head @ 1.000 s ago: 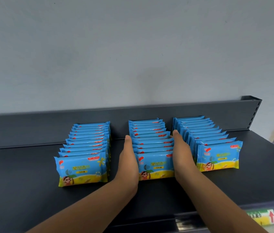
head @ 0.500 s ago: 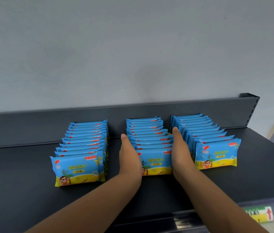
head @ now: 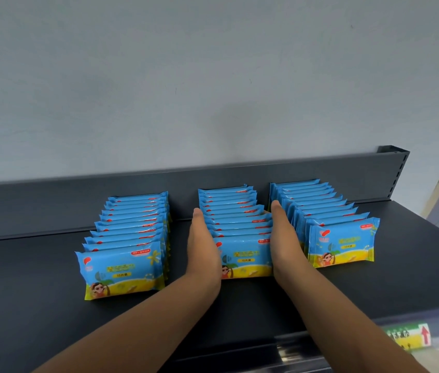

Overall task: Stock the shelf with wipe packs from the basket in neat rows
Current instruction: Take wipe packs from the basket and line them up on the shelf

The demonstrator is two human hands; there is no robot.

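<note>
Head view, the only one we've got: the shelf (head: 38, 305) is dark grey, and three rows of wipe packs stand on it, each row running from front to back toward the rear lip. The left row (head: 129, 238) sits at about 9 o'clock from the hands, the middle row (head: 236, 219) is dead centre, and the right row (head: 326, 219) is at about 3 o'clock. Clear gaps of bare shelf separate the rows.

Our left hand (head: 203, 246) lies flat against the left side of the middle row, and our right hand (head: 284, 238) against its right side. Both grips are flat with fingers straight and together, pressing the row from both flanks, not pinching any single pack.

As for progress, we'd say it looks mostly done: all three rows are full and pretty tidy, and this reads as squaring up the middle one. The left row fans a bit, with its front packs drifting toward 8 o'clock, so it may want the same squeeze. The basket isn't in view, so we can't tell if any packs are left. A price tag (head: 407, 337) sits at 5 o'clock on the front edge.
</note>
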